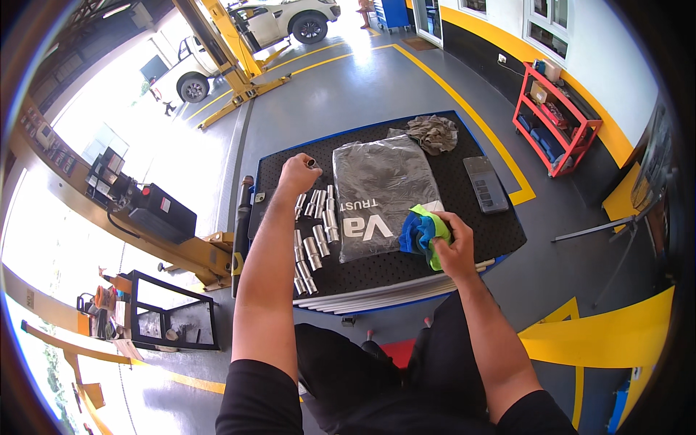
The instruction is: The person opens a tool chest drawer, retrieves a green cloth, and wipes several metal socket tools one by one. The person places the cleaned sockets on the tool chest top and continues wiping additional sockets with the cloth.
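Note:
My left hand (297,176) is closed around a metal socket (311,163) above the far left part of a black perforated work top (391,281). Below that hand, several shiny chrome sockets (312,251) lie in rough rows. A blue and bright green cloth (418,233) is bunched in my right hand (457,249), over the near right corner of a grey plastic-wrapped packet (388,177). The packet lies flat in the middle of the top, with white lettering on it.
A crumpled grey rag (433,134) lies at the far edge; a dark phone-like device (486,185) rests on the right. Along the left edge stands a long dark bar tool (242,217). Beyond are a yellow lift post (225,51), a red tool cart (554,119) and a white pickup (279,25).

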Demonstrator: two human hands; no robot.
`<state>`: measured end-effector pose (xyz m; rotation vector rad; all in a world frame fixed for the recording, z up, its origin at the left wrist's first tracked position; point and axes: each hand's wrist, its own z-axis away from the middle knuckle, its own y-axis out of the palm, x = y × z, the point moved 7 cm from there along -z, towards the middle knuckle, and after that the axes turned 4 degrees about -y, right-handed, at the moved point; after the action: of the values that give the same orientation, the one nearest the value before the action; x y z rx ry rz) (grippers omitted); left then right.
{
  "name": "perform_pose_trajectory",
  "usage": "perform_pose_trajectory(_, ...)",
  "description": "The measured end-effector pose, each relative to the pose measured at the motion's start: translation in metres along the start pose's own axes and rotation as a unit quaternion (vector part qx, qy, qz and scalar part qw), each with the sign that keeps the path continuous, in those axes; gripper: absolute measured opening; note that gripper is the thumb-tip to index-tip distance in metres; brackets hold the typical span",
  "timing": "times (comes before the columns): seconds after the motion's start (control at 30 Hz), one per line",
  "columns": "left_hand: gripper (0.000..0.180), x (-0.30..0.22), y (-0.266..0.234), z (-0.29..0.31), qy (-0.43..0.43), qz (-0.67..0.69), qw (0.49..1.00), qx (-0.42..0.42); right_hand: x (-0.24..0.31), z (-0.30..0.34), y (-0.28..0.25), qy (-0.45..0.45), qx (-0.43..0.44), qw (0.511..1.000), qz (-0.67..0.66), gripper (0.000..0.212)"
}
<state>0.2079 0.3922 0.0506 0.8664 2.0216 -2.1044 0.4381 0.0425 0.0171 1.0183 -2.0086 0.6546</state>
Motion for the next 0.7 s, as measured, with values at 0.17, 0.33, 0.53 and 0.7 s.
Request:
perform_pose_trajectory(0.17, 0.05, 0.02, -0.009, 0.007, -0.006, 0.094, 0.992, -0.082, -0.001, 0.0, 0.0, 0.005, 0.005, 1.0, -0.005, 0.04)
perform_pose_trajectory(0.33, 0.035, 0.041, -0.021, 0.021, -0.018, 0.098, 0.989, -0.113, -0.004, 0.0, 0.0, 0.014, 0.007, 1.0, -0.006, 0.041)
perform_pose_trajectory(0.53, 0.029, 0.07, -0.006, 0.031, -0.098, 0.009, 0.995, 0.019, -0.002, -0.001, -0.002, 0.002, -0.007, 1.0, -0.017, 0.04)
perform_pose_trajectory(0.7, 0.027, 0.078, -0.004, 0.029, -0.087, -0.044, 0.995, 0.034, 0.003, 0.001, 0.0, -0.013, -0.01, 1.0, 0.004, 0.041)
